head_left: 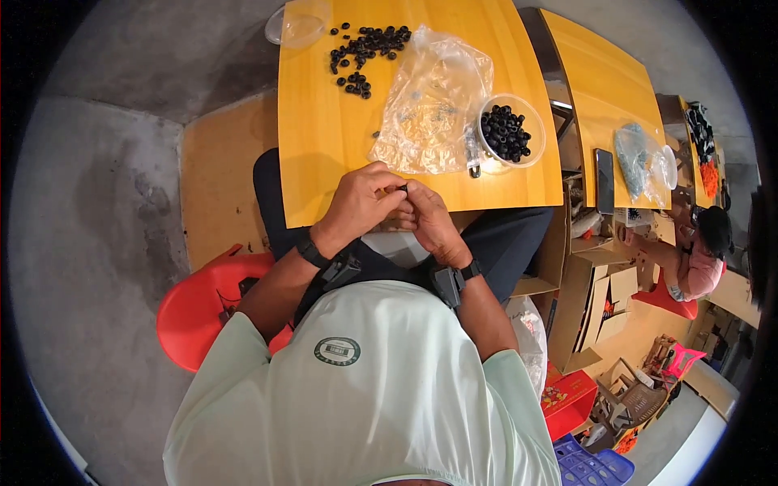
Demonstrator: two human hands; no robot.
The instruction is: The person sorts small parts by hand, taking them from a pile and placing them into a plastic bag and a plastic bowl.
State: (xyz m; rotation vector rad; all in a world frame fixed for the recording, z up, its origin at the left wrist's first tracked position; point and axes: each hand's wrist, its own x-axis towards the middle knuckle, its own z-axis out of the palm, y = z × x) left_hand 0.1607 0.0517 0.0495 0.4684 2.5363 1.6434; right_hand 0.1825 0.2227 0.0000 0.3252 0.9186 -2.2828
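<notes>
My left hand point(362, 204) and my right hand point(428, 219) meet at the near edge of the yellow wooden table point(324, 138). Between their fingertips they pinch a small black ring point(403, 188). A clear round bowl point(510, 131) full of black rings stands to the right on the table. A loose pile of black rings point(366, 49) lies at the table's far side. A crumpled clear plastic bag point(429, 105) lies between the pile and the bowl, with small parts inside it.
An empty clear lid point(297, 24) sits at the table's far left corner. I sit on a red plastic stool point(203, 308). Cardboard boxes point(596, 292) stand to my right. Another person point(697, 251) sits at a second yellow table point(604, 89).
</notes>
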